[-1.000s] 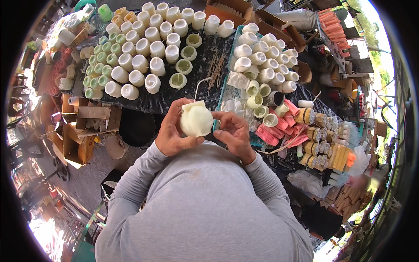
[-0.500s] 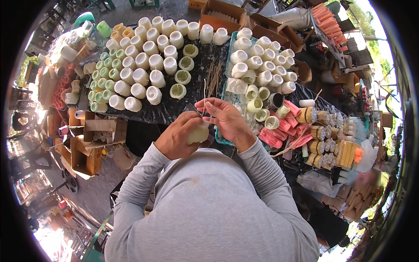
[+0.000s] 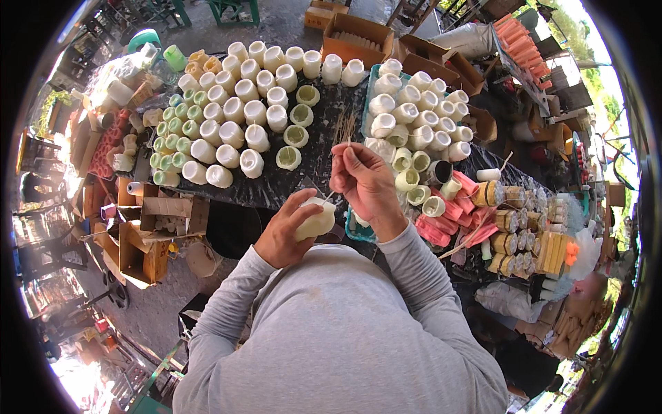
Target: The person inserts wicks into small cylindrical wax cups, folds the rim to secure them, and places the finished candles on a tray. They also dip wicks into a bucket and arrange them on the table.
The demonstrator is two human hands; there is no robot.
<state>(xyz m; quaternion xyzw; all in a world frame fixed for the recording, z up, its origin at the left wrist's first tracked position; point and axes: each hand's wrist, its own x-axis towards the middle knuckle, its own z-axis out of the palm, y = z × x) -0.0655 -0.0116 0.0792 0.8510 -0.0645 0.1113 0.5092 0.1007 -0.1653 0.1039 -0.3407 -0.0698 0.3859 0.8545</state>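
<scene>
A person's left hand (image 3: 284, 233) has its grip wrapped around a pale cream, rounded waxy piece (image 3: 317, 222), held close to the body before the near edge of a black-covered surface (image 3: 265, 195). The right hand (image 3: 369, 185), raised just beside it, has its grip pinched on a thin, pale string (image 3: 328, 197) coming from the piece. Rows of white, rounded waxy cups (image 3: 233, 134) stand beyond, left of a teal, shallow tray (image 3: 358, 232).

The site is a workshop, partly open to the outdoors. Rows of near-identical white waxy cups (image 3: 232, 134) and tied yellowish bundles (image 3: 490, 194) occupy the table (image 3: 271, 185), indicating batch handwork. An open cardboard box (image 3: 355, 52) stands beyond the table; daylight and foliage (image 3: 612, 103) appear to its right.
</scene>
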